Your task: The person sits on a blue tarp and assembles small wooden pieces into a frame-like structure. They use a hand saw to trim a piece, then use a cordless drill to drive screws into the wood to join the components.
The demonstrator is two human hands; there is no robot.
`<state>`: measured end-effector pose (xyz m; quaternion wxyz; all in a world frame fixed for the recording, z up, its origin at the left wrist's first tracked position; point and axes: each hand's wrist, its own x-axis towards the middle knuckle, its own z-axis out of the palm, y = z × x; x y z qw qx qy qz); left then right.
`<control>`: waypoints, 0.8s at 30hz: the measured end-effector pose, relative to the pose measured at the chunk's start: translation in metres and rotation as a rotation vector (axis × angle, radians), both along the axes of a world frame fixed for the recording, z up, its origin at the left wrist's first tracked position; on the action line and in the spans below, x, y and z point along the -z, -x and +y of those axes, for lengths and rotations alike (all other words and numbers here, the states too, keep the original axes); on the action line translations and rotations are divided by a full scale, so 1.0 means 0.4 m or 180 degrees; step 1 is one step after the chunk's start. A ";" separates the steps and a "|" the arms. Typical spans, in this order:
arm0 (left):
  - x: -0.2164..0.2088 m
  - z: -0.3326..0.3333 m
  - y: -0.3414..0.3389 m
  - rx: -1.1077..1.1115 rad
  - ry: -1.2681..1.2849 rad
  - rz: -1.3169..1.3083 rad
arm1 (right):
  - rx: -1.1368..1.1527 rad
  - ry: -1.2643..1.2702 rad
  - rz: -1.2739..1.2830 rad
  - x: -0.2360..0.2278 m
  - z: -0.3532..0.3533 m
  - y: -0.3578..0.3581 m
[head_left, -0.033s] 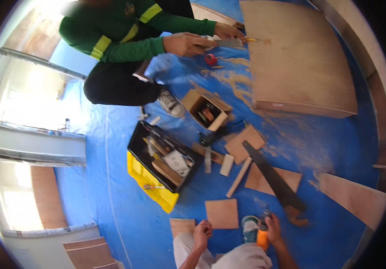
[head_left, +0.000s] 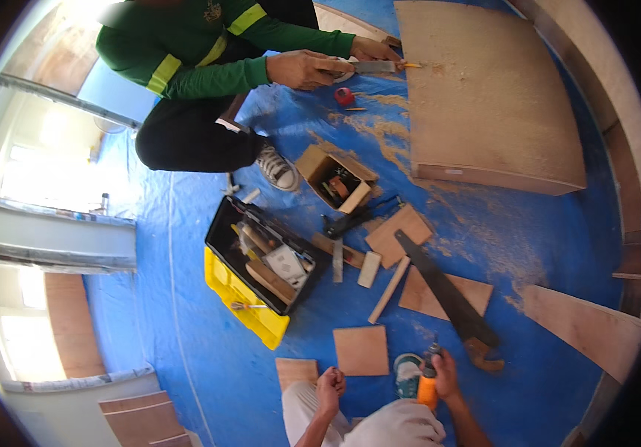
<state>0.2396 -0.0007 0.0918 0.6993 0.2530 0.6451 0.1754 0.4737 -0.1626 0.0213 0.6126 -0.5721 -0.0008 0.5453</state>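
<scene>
My right hand (head_left: 447, 375) is wrapped round an orange-and-black power tool (head_left: 427, 387) with a narrow metal tip, like a small drill. It is beside my right knee, above a teal shoe (head_left: 407, 375). My left hand (head_left: 331, 389) rests over my left knee, its fingers curled together; whether something small is in them is hidden. Close to that hand lie a square wood piece (head_left: 361, 351) and a smaller wood piece (head_left: 296, 371). A handsaw (head_left: 443, 289) with a wooden handle (head_left: 482, 356) lies across a flat wood panel (head_left: 477, 293), ahead of my right hand.
A black toolbox (head_left: 302, 294) with a yellow lid (head_left: 242, 305) stands left of centre, near a cardboard box (head_left: 335, 179). A co-worker in a green sleeve (head_left: 231, 88) holds a flat blade and a pencil at a large wooden panel (head_left: 495, 97). Sawdust (head_left: 477, 223) covers part of the blue sheet.
The whole view has shifted slightly, so things appear a little further left and up. My right hand keeps hold of the power tool, and my left stays curled.
</scene>
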 end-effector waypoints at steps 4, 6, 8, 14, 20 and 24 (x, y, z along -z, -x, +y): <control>-0.009 -0.047 0.000 0.0395 -0.0812 -0.0193 | -0.0184 -0.0096 -0.0160 0.003 0.014 0.018; -0.023 -0.013 -0.020 0.0779 -0.1340 -0.0170 | -0.0316 -0.0062 -0.0157 -0.002 0.013 0.024; -0.052 0.033 -0.043 0.1243 -0.1985 -0.0055 | -0.0656 0.0106 -0.0292 -0.006 0.007 0.018; -0.179 0.123 -0.048 0.2339 -0.2591 0.0608 | -0.0909 -0.0407 -0.0295 0.021 -0.020 -0.029; -0.213 0.051 0.017 0.3211 -0.3026 0.0741 | -0.0666 -0.0719 0.0165 0.059 -0.072 -0.050; -0.341 0.116 0.108 0.3869 -0.3387 0.1228 | -0.0517 -0.0750 0.0361 0.065 -0.097 -0.048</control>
